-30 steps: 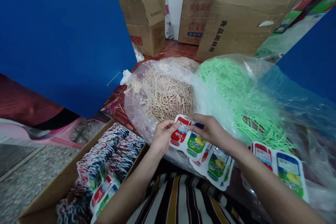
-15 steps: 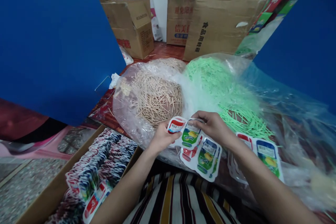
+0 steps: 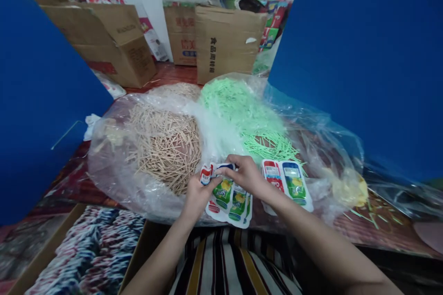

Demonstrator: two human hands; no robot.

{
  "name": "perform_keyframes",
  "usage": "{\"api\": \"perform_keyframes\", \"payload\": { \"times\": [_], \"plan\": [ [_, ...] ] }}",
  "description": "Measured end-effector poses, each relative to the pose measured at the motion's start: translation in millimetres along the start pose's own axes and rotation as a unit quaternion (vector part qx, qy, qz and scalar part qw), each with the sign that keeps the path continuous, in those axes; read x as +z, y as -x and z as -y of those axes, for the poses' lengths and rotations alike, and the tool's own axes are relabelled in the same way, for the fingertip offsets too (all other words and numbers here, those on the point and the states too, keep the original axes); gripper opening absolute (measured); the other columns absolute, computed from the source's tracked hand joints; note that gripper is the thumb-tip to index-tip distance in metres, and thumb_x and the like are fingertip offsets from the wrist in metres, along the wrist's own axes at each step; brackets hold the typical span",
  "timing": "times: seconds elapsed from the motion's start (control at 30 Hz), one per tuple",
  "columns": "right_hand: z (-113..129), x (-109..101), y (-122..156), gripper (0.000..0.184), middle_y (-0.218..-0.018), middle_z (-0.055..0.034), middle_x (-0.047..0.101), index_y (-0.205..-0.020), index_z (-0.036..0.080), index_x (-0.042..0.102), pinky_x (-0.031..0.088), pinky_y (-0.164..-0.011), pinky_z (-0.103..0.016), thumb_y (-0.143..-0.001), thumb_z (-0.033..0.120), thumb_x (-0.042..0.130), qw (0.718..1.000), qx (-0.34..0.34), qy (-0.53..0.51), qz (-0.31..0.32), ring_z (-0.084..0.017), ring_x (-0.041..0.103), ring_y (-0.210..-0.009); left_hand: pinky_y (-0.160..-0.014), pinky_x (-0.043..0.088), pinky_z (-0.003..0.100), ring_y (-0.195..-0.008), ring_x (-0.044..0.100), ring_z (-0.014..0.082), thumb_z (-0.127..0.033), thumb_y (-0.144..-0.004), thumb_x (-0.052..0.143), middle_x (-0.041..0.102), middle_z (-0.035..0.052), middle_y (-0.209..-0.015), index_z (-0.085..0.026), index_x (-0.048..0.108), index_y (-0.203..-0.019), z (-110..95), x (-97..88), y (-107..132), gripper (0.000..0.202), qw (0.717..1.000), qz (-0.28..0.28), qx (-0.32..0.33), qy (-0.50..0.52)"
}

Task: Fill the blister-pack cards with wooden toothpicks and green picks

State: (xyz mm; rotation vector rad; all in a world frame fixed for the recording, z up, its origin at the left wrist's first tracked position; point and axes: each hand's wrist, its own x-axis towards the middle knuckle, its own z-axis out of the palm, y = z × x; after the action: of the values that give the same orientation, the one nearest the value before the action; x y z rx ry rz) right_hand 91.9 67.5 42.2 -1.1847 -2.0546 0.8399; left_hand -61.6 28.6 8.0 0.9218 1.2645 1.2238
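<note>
Both hands clamped on a red-and-green twin pack at the centre of the frame

The left hand [image 3: 196, 193] and the right hand [image 3: 246, 175] meet just below the centre of the frame. Each grip is closed on the same flat twin pack [image 3: 223, 188], the left thumb and fingers pinching its red half, the right ones its upper edge by the green, lemon-printed half. Directly below it lies an overlapping stack of similar packs [image 3: 238, 205]. Another double pack [image 3: 294, 183], red on one side and green on the other, lies right of centre, beyond the right forearm.

Above the hands, clear plastic sheeting [image 3: 218, 131] spreads over the red-brown bench [image 3: 171, 73]. On it sit a heap of beige sticks [image 3: 169, 145] left of centre and a heap of bright green sticks [image 3: 272, 145] right of centre.

At lower left, an open carton [image 3: 44, 251] holds tightly packed rows of packs [image 3: 98, 246], seen edge-on. A cardboard box [image 3: 138, 57] stands at upper left and another box [image 3: 230, 39] at upper centre, between a left blue panel [image 3: 31, 101] and a right blue panel [image 3: 356, 55].
</note>
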Motion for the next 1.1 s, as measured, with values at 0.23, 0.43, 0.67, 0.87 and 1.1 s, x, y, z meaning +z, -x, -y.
{"api": "perform_keyframes", "payload": {
  "times": [0.23, 0.43, 0.67, 0.87, 1.1],
  "plan": [
    [-57, -83, -21, 0.043, -0.102, -0.0064, 0.068, -0.112, 0.017, 0.059, 0.044, -0.077, -0.023, -0.098, 0.037, 0.023, 0.951, 0.151, 0.26, 0.066, -0.015, 0.063, -0.09, -0.067, 0.051, 0.027, -0.071, 0.065, 0.0189, -0.031, -0.063, 0.075, 0.073, 0.0039, -0.076, -0.014, 0.071, -0.078, 13, 5.9, 1, 0.023, 0.999, -0.003, -0.016, -0.032],
    [-126, -97, -59, 0.03, -0.099, -0.0149, 0.069, -0.098, 0.012, 0.069, 0.046, -0.077, -0.03, -0.071, 0.026, 0.071, 0.884, 0.245, 0.359, 0.173, -0.027, 0.064, -0.095, -0.063, 0.05, 0.026, -0.066, 0.065, 0.0183, -0.035, -0.063, 0.075, 0.072, 0.0033, -0.072, -0.013, 0.07, -0.074, 19, 14.8, 0, 0.025, 0.999, 0.02, -0.025, -0.039],
    [-148, -96, -66, 0.019, -0.077, -0.0046, 0.065, -0.073, 0.013, 0.064, 0.045, -0.067, -0.027, -0.076, 0.032, 0.068, 0.896, 0.203, 0.359, 0.166, -0.015, 0.059, -0.073, -0.066, 0.052, 0.028, -0.073, 0.067, 0.0206, -0.036, -0.064, 0.075, 0.074, 0.0057, -0.079, -0.013, 0.071, -0.079, 19, 14.4, 0, 0.027, 0.999, 0.002, -0.035, -0.016],
    [-154, -120, -34, 0.036, -0.054, 0.0035, 0.048, -0.056, 0.017, 0.051, 0.03, -0.053, -0.023, -0.076, 0.047, 0.059, 0.946, 0.151, 0.284, 0.044, -0.011, 0.043, -0.055, -0.064, 0.053, 0.029, -0.072, 0.068, 0.0221, -0.035, -0.061, 0.078, 0.075, 0.0065, -0.08, -0.013, 0.071, -0.078, 22, 12.8, -2, 0.029, 0.999, -0.016, -0.041, -0.012],
    [-164, -116, -6, 0.045, -0.051, 0.0043, 0.042, -0.059, 0.018, 0.049, 0.027, -0.051, -0.025, -0.075, 0.06, 0.05, 0.969, 0.155, 0.188, -0.048, -0.01, 0.037, -0.052, -0.062, 0.053, 0.029, -0.068, 0.068, 0.0205, -0.034, -0.06, 0.078, 0.074, 0.0061, -0.077, -0.013, 0.071, -0.077, 13, 24.8, 0, 0.028, 0.999, -0.002, -0.054, 0.004]
  ]
}}
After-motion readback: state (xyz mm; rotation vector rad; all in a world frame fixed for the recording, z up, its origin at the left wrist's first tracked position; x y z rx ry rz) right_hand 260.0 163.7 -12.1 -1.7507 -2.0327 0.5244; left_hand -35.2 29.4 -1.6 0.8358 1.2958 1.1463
